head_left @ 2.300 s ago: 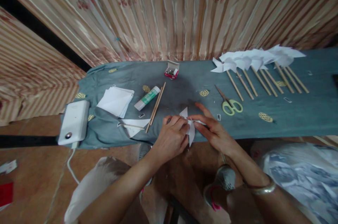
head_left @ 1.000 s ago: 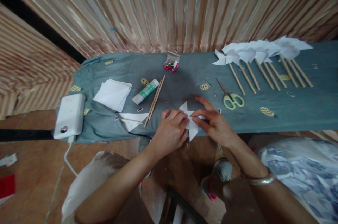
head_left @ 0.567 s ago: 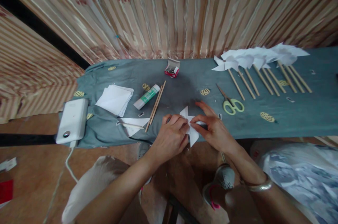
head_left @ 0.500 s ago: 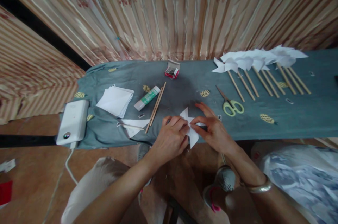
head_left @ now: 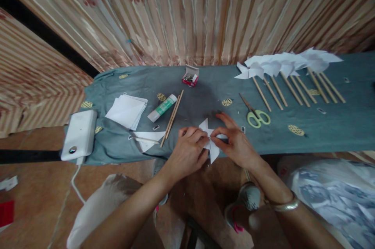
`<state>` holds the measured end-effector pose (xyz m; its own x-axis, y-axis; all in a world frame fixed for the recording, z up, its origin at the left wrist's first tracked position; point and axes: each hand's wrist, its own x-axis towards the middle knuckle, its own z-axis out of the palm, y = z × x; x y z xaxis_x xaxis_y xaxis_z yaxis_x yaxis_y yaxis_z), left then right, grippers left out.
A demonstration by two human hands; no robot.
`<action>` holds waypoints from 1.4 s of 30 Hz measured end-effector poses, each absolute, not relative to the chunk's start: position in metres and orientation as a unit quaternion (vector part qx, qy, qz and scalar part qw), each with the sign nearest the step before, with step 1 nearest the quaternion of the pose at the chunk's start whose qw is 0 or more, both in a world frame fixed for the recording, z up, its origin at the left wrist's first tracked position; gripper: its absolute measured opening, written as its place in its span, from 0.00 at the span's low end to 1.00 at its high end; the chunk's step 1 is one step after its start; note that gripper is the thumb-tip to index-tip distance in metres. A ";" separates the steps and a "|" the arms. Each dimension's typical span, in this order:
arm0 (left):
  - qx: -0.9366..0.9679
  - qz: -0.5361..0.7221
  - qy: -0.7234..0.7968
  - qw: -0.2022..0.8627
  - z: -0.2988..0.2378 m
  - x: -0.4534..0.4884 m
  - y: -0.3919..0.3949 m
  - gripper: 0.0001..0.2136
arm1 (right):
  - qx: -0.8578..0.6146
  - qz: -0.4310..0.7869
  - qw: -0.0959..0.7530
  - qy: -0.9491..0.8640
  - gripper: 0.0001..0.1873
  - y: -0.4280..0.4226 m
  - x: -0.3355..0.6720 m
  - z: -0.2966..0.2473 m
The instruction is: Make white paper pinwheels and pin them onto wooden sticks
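Note:
A white paper pinwheel (head_left: 214, 151) sits at the front edge of the cloth-covered table, between both hands. My left hand (head_left: 190, 147) is closed on its left side, the fingers curled over the paper. On its right, my right hand (head_left: 234, 137) pinches near the centre with thumb and forefinger; whether a small pin is between them I cannot make out. Left of the hands lie two thin wooden sticks (head_left: 172, 118) and a green-and-white glue stick (head_left: 162, 108). Behind them is an open red box (head_left: 190, 77) of small metal pieces. Green-handled scissors (head_left: 254, 115) lie to the right.
Several finished pinwheels (head_left: 275, 66) on sticks lie in a row at the back right. At the left are a stack of white paper (head_left: 126, 110), cut paper with a pencil (head_left: 146, 140) on it, and a white power bank (head_left: 79, 135) with a cable. A curtain (head_left: 175, 14) hangs behind.
Both hands stay at the pinwheel with almost the same grip. The whole view has shifted very slightly; nothing else on the table has moved.

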<state>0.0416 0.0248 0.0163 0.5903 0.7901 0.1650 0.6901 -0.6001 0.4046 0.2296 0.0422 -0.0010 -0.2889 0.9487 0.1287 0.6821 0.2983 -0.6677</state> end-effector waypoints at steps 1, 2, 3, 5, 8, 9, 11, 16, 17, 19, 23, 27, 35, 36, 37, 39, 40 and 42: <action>0.878 0.168 0.421 0.153 0.016 0.041 0.025 0.12 | -0.537 0.255 0.264 -0.760 0.06 0.042 0.230 -0.001; 0.878 0.169 0.421 0.156 0.016 0.041 0.025 0.12 | -0.538 0.257 0.264 -0.758 0.06 0.042 0.229 -0.001; 0.877 0.170 0.421 0.158 0.016 0.041 0.025 0.12 | -0.539 0.258 0.265 -0.757 0.06 0.042 0.229 -0.001; 0.876 0.172 0.420 0.161 0.015 0.041 0.025 0.12 | -0.542 0.258 0.265 -0.754 0.06 0.042 0.229 -0.001; 0.876 0.175 0.421 0.159 0.016 0.040 0.025 0.12 | -0.546 0.260 0.267 -0.750 0.06 0.042 0.228 -0.001; 0.875 0.176 0.422 0.158 0.016 0.040 0.025 0.11 | -0.547 0.261 0.268 -0.749 0.06 0.042 0.227 -0.001; 0.874 0.178 0.424 0.156 0.016 0.039 0.025 0.11 | -0.550 0.261 0.267 -0.747 0.06 0.042 0.227 -0.001; 0.873 0.185 0.425 0.150 0.018 0.036 0.025 0.12 | -0.552 0.261 0.266 -0.746 0.06 0.042 0.226 -0.001; 0.874 0.185 0.424 0.147 0.018 0.036 0.024 0.12 | -0.551 0.262 0.267 -0.746 0.06 0.042 0.226 -0.001; 0.878 0.182 0.420 0.142 0.019 0.036 0.023 0.12 | -0.552 0.261 0.269 -0.745 0.06 0.042 0.227 -0.002; 0.884 0.171 0.414 0.133 0.020 0.036 0.022 0.12 | -0.556 0.259 0.265 -0.744 0.06 0.043 0.226 -0.001; 0.887 0.171 0.409 0.128 0.020 0.036 0.021 0.12 | -0.560 0.259 0.255 -0.744 0.05 0.043 0.226 0.000; 0.889 0.171 0.407 0.123 0.019 0.036 0.021 0.13 | -0.560 0.266 0.260 -0.740 0.05 0.044 0.226 0.000; 0.889 0.168 0.407 0.124 0.019 0.036 0.021 0.14 | -0.562 0.268 0.256 -0.739 0.05 0.044 0.225 0.000; 0.890 0.167 0.406 0.124 0.019 0.036 0.021 0.14 | -0.564 0.270 0.253 -0.738 0.05 0.044 0.225 0.001; 0.890 0.164 0.406 0.125 0.019 0.037 0.021 0.14 | -0.567 0.272 0.248 -0.737 0.05 0.044 0.225 0.001; 0.890 0.162 0.407 0.126 0.020 0.037 0.021 0.14 | -0.568 0.273 0.246 -0.737 0.05 0.044 0.225 0.002; 0.890 0.156 0.409 0.128 0.020 0.038 0.021 0.14 | -0.568 0.273 0.243 -0.738 0.05 0.044 0.225 0.002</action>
